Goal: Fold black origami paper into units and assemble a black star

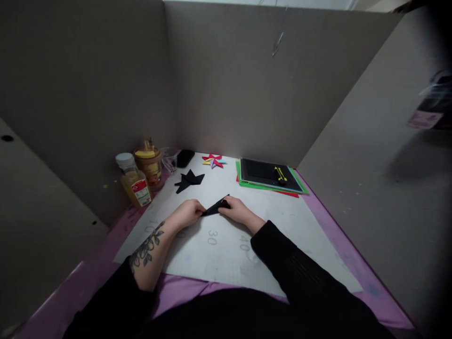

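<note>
A small folded piece of black paper [215,207] lies between both hands on the white mat [219,245]. My left hand [187,213] pinches its left tip with curled fingers. My right hand [237,210] presses and grips its right end, fingers closed over it. Just beyond the hands rests another folded black paper shape [189,181]. A colourful folded paper star [213,161] sits further back.
A stack of coloured sheets [270,176] with a black and yellow tool [280,174] on top lies at the back right. A bottle [136,181], a jar [151,165] and a small black case [185,157] stand at the back left. Grey partition walls enclose the purple table [325,221].
</note>
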Available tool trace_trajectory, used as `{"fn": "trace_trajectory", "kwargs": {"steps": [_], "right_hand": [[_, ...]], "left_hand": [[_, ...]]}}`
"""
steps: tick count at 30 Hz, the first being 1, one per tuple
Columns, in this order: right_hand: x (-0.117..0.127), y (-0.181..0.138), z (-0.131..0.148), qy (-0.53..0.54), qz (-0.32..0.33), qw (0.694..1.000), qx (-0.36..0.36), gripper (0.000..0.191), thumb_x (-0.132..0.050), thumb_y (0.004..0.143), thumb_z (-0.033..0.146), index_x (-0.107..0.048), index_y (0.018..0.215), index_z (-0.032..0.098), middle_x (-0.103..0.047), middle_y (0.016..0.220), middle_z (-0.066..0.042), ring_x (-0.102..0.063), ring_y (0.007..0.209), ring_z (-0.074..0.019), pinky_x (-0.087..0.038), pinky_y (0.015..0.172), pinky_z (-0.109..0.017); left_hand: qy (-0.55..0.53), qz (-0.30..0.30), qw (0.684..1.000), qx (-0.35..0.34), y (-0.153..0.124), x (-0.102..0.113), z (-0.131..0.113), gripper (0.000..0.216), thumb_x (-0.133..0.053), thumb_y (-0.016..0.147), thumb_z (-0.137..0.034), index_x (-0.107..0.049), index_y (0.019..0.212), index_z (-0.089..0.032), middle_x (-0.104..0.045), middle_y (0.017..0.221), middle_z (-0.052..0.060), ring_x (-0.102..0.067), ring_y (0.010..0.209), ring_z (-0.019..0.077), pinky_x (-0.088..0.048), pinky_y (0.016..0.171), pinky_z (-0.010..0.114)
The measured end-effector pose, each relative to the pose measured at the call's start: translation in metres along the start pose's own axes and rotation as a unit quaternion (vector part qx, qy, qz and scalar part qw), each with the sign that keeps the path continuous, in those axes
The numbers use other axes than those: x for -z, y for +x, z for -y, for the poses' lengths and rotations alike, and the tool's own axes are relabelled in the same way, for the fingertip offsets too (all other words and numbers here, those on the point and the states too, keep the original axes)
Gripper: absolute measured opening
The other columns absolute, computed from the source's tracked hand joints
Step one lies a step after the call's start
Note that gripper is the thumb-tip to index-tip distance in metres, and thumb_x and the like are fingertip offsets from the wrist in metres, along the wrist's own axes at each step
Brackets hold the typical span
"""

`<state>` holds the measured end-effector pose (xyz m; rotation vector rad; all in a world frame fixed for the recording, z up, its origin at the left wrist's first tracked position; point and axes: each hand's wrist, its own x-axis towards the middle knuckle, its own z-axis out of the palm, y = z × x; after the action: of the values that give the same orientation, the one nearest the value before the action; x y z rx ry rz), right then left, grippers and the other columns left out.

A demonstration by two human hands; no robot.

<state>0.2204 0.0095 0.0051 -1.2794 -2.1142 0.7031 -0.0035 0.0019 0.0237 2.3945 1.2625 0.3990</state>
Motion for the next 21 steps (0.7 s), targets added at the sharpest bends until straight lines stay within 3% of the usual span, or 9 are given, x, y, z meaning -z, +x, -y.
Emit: {"fn": "trace_trajectory", "kwargs": {"steps": [7, 10, 12, 14, 16, 18, 21], "right_hand": [[-0.004, 0.01, -0.001, -0.07, -0.027, 0.995, -0.065, 0.016, -0.059, 0.079, 0.031, -0.059, 0.07, 0.018, -0.058, 0.068, 0.001, -0.05, 0.063, -0.0131, -0.032, 0.057, -0.023], [-0.006, 0.012, -0.001, -0.106, -0.033, 0.991, -0.079, 0.016, -0.062, 0.077, 0.033, -0.057, 0.073, 0.019, -0.058, 0.068, 0.001, -0.048, 0.061, -0.0128, -0.029, 0.054, -0.023], [-0.008, 0.013, -0.001, -0.117, -0.032, 0.989, -0.083, 0.016, -0.063, 0.077, 0.034, -0.057, 0.076, 0.019, -0.058, 0.069, 0.001, -0.047, 0.061, -0.0129, -0.027, 0.054, -0.023], [-0.009, 0.014, -0.001, -0.126, -0.032, 0.988, -0.084, 0.016, -0.062, 0.077, 0.034, -0.057, 0.076, 0.019, -0.058, 0.069, 0.001, -0.047, 0.061, -0.0129, -0.027, 0.054, -0.023], [-0.009, 0.015, -0.001, -0.13, -0.032, 0.987, -0.084, 0.014, -0.06, 0.078, 0.033, -0.056, 0.075, 0.019, -0.058, 0.067, 0.001, -0.046, 0.06, -0.0128, -0.026, 0.054, -0.023], [-0.009, 0.016, -0.001, -0.129, -0.029, 0.987, -0.086, 0.014, -0.059, 0.079, 0.032, -0.056, 0.073, 0.019, -0.057, 0.065, 0.002, -0.046, 0.059, -0.0128, -0.025, 0.053, -0.023], [-0.009, 0.017, 0.001, -0.134, -0.026, 0.986, -0.097, 0.014, -0.058, 0.079, 0.032, -0.056, 0.072, 0.019, -0.057, 0.064, 0.001, -0.046, 0.059, -0.0131, -0.024, 0.053, -0.024]], "left_hand": [[0.031, 0.026, 0.999, 0.014, -0.003, 0.003, -0.004, 0.036, -0.047, 0.07, -0.007, -0.074, 0.09, -0.02, -0.07, 0.095, 0.007, -0.062, 0.087, 0.0208, -0.044, 0.08, 0.027], [0.051, -0.016, 0.997, 0.051, -0.004, 0.008, -0.011, 0.035, -0.045, 0.074, -0.008, -0.072, 0.093, -0.018, -0.071, 0.095, 0.008, -0.062, 0.09, 0.0218, -0.044, 0.085, 0.028], [0.074, -0.062, 0.995, 0.03, -0.005, 0.007, -0.018, 0.037, -0.043, 0.079, -0.008, -0.069, 0.102, -0.017, -0.068, 0.106, 0.01, -0.059, 0.101, 0.0224, -0.041, 0.092, 0.031], [0.096, -0.074, 0.992, -0.028, -0.009, 0.0, -0.029, 0.037, -0.042, 0.082, -0.01, -0.064, 0.112, -0.017, -0.062, 0.118, 0.011, -0.053, 0.112, 0.024, -0.037, 0.099, 0.035], [0.108, -0.045, 0.991, -0.067, -0.015, -0.014, -0.042, 0.037, -0.048, 0.084, -0.019, -0.059, 0.119, -0.018, -0.055, 0.129, 0.012, -0.044, 0.124, 0.0289, -0.033, 0.103, 0.042], [0.122, -0.018, 0.991, -0.043, -0.021, -0.028, -0.055, 0.053, -0.058, 0.08, -0.033, -0.049, 0.129, -0.014, -0.042, 0.14, 0.018, -0.033, 0.131, 0.0379, -0.032, 0.103, 0.049], [0.132, 0.0, 0.991, 0.035, -0.026, -0.042, -0.066, 0.063, -0.054, 0.083, -0.042, -0.041, 0.135, -0.008, -0.034, 0.143, 0.025, -0.028, 0.133, 0.0418, -0.03, 0.102, 0.051]]}}
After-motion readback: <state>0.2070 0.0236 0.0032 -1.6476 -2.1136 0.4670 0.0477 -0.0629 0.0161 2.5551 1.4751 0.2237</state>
